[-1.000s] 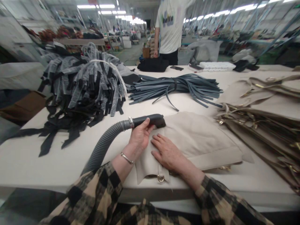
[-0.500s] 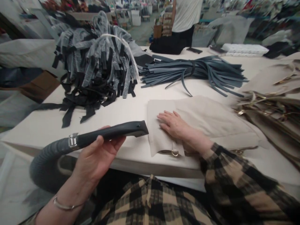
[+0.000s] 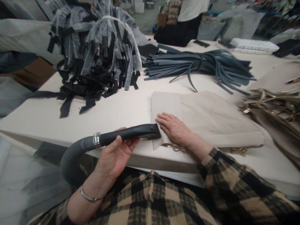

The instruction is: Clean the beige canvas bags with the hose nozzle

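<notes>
A black vacuum nozzle (image 3: 131, 131) on a grey corrugated hose (image 3: 76, 153) is in my left hand (image 3: 114, 156), thumb in front and fingers underneath. Its wide tip reaches the left edge of a beige bag piece (image 3: 211, 115) lying flat on the table. My right hand (image 3: 174, 129) rests palm down on that piece, fingers stretched out and pointing left. A gold ring (image 3: 176, 147) shows at the bag's near edge, just below my right hand. A metal clamp (image 3: 96, 139) joins nozzle and hose.
Plastic-wrapped black straps (image 3: 93, 47) are heaped at the back left of the table (image 3: 122, 106). Behind the bag lies a tied bundle of blue-grey strips (image 3: 199, 64). More beige bags with gold hardware (image 3: 269, 109) are piled at the right. A person (image 3: 192, 15) stands beyond the table.
My left hand has carried the nozzle to the right, bringing its tip to the bag's left edge. My right hand stays flat on the bag. The view has tilted down slightly.
</notes>
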`<move>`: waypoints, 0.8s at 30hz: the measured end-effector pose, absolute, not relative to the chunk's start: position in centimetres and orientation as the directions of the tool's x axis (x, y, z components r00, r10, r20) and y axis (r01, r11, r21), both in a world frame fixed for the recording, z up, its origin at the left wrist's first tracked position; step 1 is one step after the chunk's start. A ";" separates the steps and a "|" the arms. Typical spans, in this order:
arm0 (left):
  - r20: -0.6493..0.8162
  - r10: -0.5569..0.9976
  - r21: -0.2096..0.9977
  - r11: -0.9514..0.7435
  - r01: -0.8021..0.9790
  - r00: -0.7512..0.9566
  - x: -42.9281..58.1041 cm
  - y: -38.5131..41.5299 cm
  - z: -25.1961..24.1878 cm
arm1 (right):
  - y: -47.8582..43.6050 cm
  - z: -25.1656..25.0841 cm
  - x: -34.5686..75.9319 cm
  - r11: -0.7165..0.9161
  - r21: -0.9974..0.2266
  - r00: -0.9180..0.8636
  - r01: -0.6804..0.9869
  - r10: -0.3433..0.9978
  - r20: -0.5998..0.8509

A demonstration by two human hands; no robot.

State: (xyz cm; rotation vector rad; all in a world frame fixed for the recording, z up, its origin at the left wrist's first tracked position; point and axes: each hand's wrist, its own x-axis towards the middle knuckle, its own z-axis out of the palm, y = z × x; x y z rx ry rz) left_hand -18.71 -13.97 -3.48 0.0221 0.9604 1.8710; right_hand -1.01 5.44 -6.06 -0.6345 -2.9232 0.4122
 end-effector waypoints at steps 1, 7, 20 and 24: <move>-0.384 0.768 0.632 -0.187 -0.752 -0.513 -18.9 -14.6 -3.4 | 5.5 -6.1 -1.0 0.873 -0.288 -0.903 0.394 0.426 0.056; -0.422 0.725 0.667 -0.159 -0.728 -0.545 -19.2 -17.5 -3.4 | 5.3 -6.1 -1.2 0.875 -0.265 -0.901 0.406 0.432 0.045; -0.248 0.739 0.666 -0.339 -0.664 -0.626 -21.0 -16.0 -1.9 | 6.8 -5.2 -2.1 0.913 -0.234 -0.927 0.334 0.363 0.094; -0.274 0.667 0.696 -0.360 -0.621 -0.693 -22.6 -18.7 -2.1 | 4.5 -4.0 -2.7 0.878 -0.323 -0.923 0.353 0.383 0.034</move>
